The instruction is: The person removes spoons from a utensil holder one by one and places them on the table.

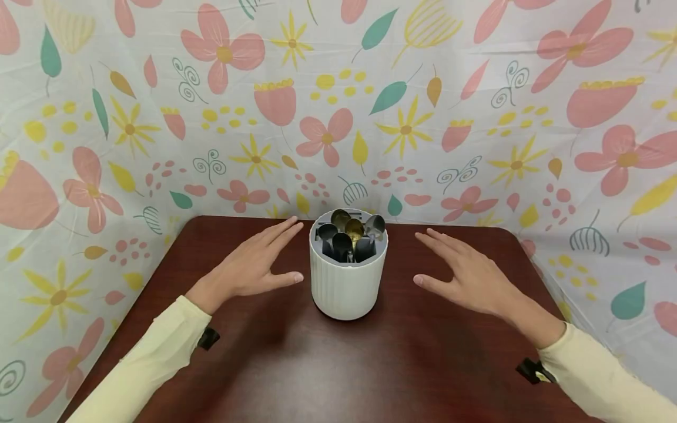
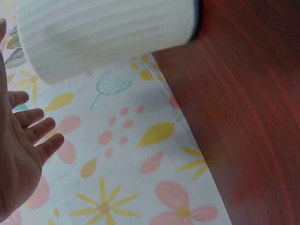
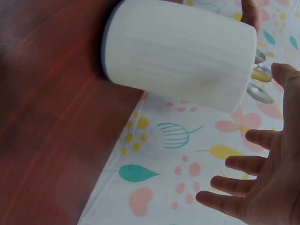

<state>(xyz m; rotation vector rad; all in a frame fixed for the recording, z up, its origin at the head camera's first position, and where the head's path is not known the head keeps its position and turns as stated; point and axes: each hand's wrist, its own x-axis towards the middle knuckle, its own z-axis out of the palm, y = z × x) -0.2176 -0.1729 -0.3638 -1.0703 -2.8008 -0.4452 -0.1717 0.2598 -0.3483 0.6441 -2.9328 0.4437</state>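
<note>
A white ribbed utensil holder (image 1: 346, 291) with a dark base stands upright on the table. Several spoons, among them a black spoon (image 1: 342, 243) and a gold spoon (image 1: 354, 230), stick up bowl-first from its grey slotted top. To its left, the left hand (image 1: 256, 261) hovers with fingers extended and thumb apart, a small gap from the holder. On the other side, the right hand (image 1: 468, 273) is held in a mirrored pose, somewhat farther off. Neither hand holds anything. Both wrist views show the holder's side wall and each hand's spread fingers; the spoon handles are hidden inside.
The dark red-brown wooden table (image 1: 338, 370) has its back edge just behind the holder. A white cloth with a floral print (image 1: 328, 70) hangs behind the table and along both sides. Black wrist cameras sit under both cream sleeves (image 1: 158, 346).
</note>
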